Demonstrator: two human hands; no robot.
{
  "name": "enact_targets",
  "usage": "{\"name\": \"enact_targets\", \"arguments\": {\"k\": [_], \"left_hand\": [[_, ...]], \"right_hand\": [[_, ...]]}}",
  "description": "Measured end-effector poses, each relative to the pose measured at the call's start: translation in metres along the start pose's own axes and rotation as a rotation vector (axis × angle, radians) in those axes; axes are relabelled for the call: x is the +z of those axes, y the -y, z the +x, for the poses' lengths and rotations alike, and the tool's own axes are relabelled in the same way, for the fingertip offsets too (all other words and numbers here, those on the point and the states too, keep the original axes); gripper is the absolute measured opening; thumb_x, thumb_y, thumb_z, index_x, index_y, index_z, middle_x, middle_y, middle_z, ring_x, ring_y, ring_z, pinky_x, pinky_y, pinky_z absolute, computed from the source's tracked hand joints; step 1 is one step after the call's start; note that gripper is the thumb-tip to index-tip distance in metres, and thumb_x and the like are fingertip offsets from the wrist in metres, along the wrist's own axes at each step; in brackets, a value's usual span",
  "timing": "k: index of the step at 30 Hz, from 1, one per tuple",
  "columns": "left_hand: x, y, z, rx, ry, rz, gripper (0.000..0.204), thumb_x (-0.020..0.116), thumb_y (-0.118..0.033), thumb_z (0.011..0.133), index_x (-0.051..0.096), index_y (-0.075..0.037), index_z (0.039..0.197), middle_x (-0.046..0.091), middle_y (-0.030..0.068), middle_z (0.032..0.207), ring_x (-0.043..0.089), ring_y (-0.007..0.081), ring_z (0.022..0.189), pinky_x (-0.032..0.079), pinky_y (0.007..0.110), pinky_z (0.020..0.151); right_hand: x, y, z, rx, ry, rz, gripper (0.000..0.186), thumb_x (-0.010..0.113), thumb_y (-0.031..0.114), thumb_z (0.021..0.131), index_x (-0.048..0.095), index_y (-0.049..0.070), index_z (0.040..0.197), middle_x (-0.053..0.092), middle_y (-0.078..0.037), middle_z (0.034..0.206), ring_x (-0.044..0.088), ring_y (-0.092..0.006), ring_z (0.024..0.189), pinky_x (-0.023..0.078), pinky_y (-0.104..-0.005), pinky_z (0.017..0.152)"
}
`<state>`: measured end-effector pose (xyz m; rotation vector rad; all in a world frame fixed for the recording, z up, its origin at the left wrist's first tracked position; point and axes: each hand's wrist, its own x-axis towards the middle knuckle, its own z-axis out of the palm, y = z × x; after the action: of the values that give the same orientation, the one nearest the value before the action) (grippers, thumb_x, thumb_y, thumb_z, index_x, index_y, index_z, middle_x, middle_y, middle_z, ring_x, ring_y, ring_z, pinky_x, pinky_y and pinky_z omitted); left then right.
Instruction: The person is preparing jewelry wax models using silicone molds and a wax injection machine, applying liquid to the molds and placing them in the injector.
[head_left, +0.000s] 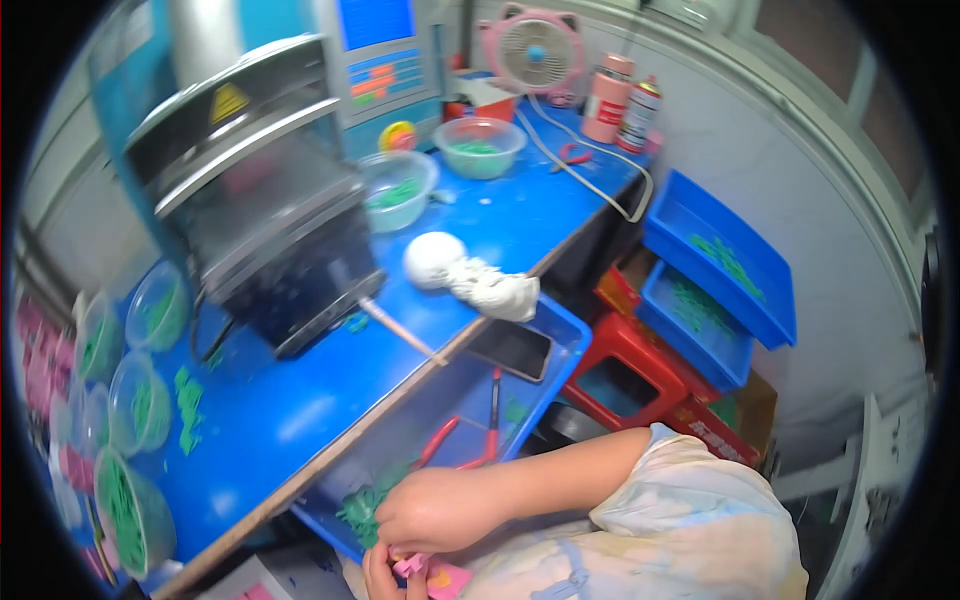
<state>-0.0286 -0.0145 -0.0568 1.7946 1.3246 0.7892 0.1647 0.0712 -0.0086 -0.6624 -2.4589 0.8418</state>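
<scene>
At the lower edge my left hand (380,577) is closed around small pink plastic-looking pieces (437,580), one of them with a bit of yellow. My right hand (442,508) lies just above, fingers curled down against the left fingers; what they pinch, if anything, is hidden. Beneath and beside the right hand is a pile of small green pieces (360,515) in a blue tray (400,410). Farther back in that tray lie red-handled pliers or cutters (492,440) and a dark phone (512,350).
A machine with a dark box-shaped guard (290,240) stands on the blue table (310,400). Bowls (140,405) of green pieces line the left; two more stand behind. A white figure (470,275) rests near the edge. Blue trays (720,250) sit above a red stool (625,370).
</scene>
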Motion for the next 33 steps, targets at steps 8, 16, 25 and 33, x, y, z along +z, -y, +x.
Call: {"name": "enact_targets", "arguments": {"k": [8, 16, 25, 33], "left_hand": [[0.006, -0.009, 0.014, 0.163, 0.042, 0.139, 0.021, 0.059, -0.018, 0.084, 0.057, 0.000, 0.095, 0.055, 0.0142, 0.083, 0.053, 0.0275, 0.076, 0.042, 0.035, 0.067], [0.019, -0.016, 0.020, 0.021, -0.104, -0.098, 0.011, 0.055, -0.006, 0.084, 0.055, 0.002, 0.093, 0.056, 0.0081, 0.090, 0.054, 0.0169, 0.078, 0.044, 0.029, 0.071], [0.023, -0.058, 0.025, -0.334, 0.078, -0.423, 0.026, 0.063, 0.001, 0.079, 0.051, -0.001, 0.102, 0.055, 0.0045, 0.095, 0.053, 0.0112, 0.084, 0.045, 0.024, 0.068], [0.021, -0.039, 0.023, 0.126, 0.040, 0.091, 0.049, 0.064, 0.004, 0.077, 0.043, 0.004, 0.121, 0.053, 0.0099, 0.103, 0.054, 0.0141, 0.089, 0.048, 0.025, 0.075]], "right_hand": [[0.004, -0.012, -0.018, 0.040, -0.089, 0.006, 0.017, 0.055, 0.018, 0.075, 0.055, 0.002, 0.069, 0.056, -0.012, 0.070, 0.057, -0.0301, 0.069, 0.045, -0.0402, 0.061], [0.009, -0.006, -0.023, 0.063, -0.217, -0.024, 0.027, 0.056, 0.027, 0.073, 0.059, 0.000, 0.071, 0.059, -0.014, 0.070, 0.059, -0.0306, 0.069, 0.046, -0.0382, 0.061], [0.041, -0.012, -0.026, 0.100, -0.502, -0.086, 0.028, 0.057, 0.029, 0.079, 0.052, 0.002, 0.075, 0.055, -0.011, 0.074, 0.056, -0.0262, 0.072, 0.045, -0.0349, 0.063], [0.057, -0.017, -0.020, 0.226, -0.675, 0.566, 0.032, 0.051, 0.027, 0.087, 0.050, 0.000, 0.069, 0.052, -0.015, 0.074, 0.053, -0.0305, 0.076, 0.042, -0.0381, 0.065]]}}
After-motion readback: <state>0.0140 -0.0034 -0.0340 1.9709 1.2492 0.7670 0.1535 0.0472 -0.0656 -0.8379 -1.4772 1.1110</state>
